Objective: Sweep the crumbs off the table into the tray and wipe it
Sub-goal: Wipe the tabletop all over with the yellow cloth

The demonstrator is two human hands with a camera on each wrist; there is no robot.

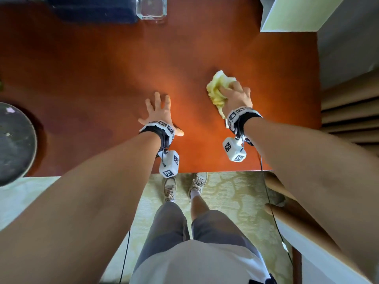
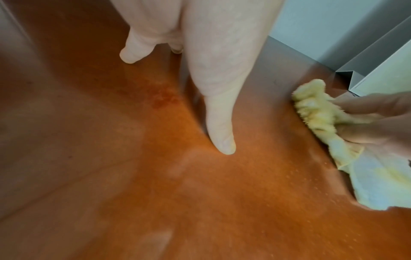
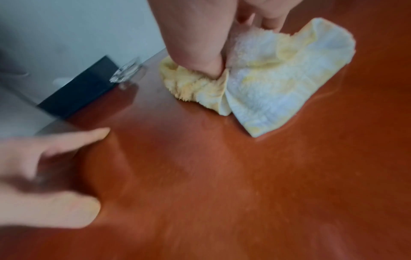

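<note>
A crumpled yellow and white cloth [image 1: 218,89] lies on the reddish-brown table [image 1: 102,78], right of centre. My right hand [image 1: 235,95] grips the cloth and presses it onto the tabletop; the right wrist view shows fingers [image 3: 200,44] bunching the cloth [image 3: 266,79]. My left hand [image 1: 159,109] lies flat on the table to the cloth's left, fingers spread and holding nothing. In the left wrist view its thumb [image 2: 220,123] rests on the wood, with the cloth [image 2: 322,114] at the right. A dark round tray [image 1: 14,140] sits at the table's left edge.
A clear glass dish [image 1: 151,7] and a dark blue box [image 1: 92,9] stand at the table's far edge. A white box [image 1: 297,13] occupies the far right corner. The table's near edge [image 1: 205,171] runs just behind my wrists. Wooden chair parts [image 1: 287,201] stand at the right.
</note>
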